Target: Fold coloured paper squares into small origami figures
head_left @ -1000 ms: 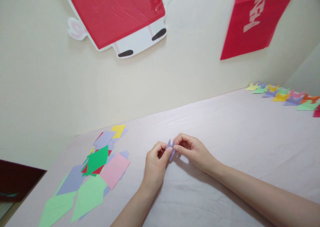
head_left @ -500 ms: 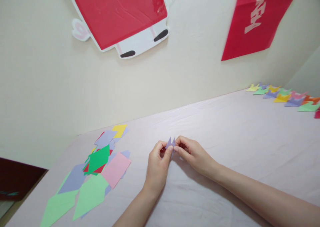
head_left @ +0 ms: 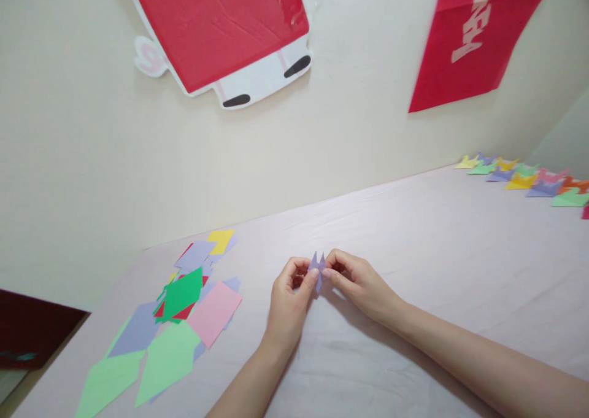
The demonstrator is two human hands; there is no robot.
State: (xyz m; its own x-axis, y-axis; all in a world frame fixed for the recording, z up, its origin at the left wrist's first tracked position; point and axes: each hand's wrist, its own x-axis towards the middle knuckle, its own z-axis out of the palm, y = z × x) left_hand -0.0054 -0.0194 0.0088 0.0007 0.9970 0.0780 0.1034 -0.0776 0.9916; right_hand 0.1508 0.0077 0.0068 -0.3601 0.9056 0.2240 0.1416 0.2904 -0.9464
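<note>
A small folded purple paper figure (head_left: 317, 275) with two pointed tips upward is held between both hands, just above the pale table cover. My left hand (head_left: 293, 289) pinches its left side, thumb in front and fingers curled behind. On the other side, my right hand (head_left: 352, 278) grips the right edge between thumb and fingers. The fingertips hide parts of the paper's sides. A narrow point of the figure hangs below the thumbs.
Loose paper sheets lie to the left, among them a green sheet (head_left: 183, 293), a pink sheet (head_left: 215, 313) and a light green sheet (head_left: 166, 363). Several folded paper figures (head_left: 521, 180) stand in rows at the far right. Behind the table (head_left: 414, 221) rises a wall (head_left: 221, 166) with red decorations.
The purple figure shows slightly more of its front and lower point, as my hands have shifted a little on it. Everything else looks the same apart from a slight camera shift.
</note>
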